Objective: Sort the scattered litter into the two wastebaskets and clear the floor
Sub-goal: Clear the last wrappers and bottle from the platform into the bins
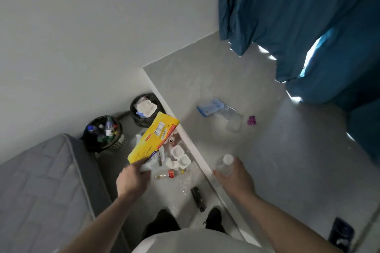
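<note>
Holding yellow box [153, 139] left, clear bottle [224, 165] right

I read no legible text anywhere. Yellow box [153, 139]: white barcode patch and red label blocks on face, print too blurred to make out. Small bottle [167, 174] on floor just below yellow box: red label, wording unreadable. Blue packet [209, 107] right of yellow box: markings indistinct.
</note>
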Tool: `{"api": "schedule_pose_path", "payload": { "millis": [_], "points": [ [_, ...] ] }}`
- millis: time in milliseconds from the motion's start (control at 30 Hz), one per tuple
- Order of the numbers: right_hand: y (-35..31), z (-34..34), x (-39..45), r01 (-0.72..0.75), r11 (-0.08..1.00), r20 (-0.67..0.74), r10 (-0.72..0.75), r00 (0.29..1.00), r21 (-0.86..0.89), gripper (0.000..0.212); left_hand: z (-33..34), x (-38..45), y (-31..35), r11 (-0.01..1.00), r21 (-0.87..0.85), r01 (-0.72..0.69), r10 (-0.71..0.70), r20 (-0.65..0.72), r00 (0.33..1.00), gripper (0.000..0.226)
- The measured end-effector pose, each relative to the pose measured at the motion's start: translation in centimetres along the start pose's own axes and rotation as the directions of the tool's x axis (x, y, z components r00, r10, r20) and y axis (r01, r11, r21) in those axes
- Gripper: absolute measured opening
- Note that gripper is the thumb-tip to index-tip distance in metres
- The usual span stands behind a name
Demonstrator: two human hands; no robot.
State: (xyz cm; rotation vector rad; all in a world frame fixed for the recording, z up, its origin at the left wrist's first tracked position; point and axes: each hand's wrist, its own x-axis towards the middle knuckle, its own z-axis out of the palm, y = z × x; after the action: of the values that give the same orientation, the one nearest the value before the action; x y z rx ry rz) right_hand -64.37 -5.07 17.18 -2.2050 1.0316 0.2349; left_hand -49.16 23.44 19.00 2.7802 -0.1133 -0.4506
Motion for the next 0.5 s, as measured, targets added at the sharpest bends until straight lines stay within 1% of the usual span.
{"api": "schedule_pose_path", "payload": {
  "millis": [133, 267, 333, 400, 467, 500],
  "points": [
    [-4.6, 1.9, -0.8, 0.108, 0.992, 0.036, -0.106, 0.994, -0.061, 0.064, -2.0, -1.5, -5.9, 0.994, -0.030, 0.101, -0.102, -0.028, 0.994, 0.046],
    [-10.1, 5.6, -1.0, 0.182, 0.980, 0.055, -0.178, 0.983, -0.085, 0.066, -3.6, -1.4, -11.2, 0.985, -0.057, 0.163, -0.162, 0.020, 0.987, 0.048],
    [-13.1, 8.1, -1.3, 0.186, 0.980, 0.059, -0.182, 0.981, -0.069, 0.068, -4.5, -0.8, -14.3, 0.982, -0.070, 0.178, -0.174, 0.057, 0.983, 0.053],
    [-16.0, 10.8, -1.7, 0.160, 0.986, 0.053, -0.158, 0.986, -0.045, 0.071, -5.8, 0.5, -17.5, 0.979, -0.086, 0.184, -0.177, 0.081, 0.981, 0.056],
    [-18.9, 13.4, -2.4, 0.135, 0.991, 0.050, -0.133, 0.990, -0.024, 0.074, -7.4, 2.4, -20.4, 0.978, -0.099, 0.182, -0.173, 0.096, 0.980, 0.052],
    [-20.3, 14.4, -2.7, 0.130, 0.991, 0.051, -0.128, 0.990, -0.026, 0.072, -8.3, 3.5, -21.7, 0.978, -0.092, 0.185, -0.176, 0.099, 0.979, 0.050]
  ]
}}
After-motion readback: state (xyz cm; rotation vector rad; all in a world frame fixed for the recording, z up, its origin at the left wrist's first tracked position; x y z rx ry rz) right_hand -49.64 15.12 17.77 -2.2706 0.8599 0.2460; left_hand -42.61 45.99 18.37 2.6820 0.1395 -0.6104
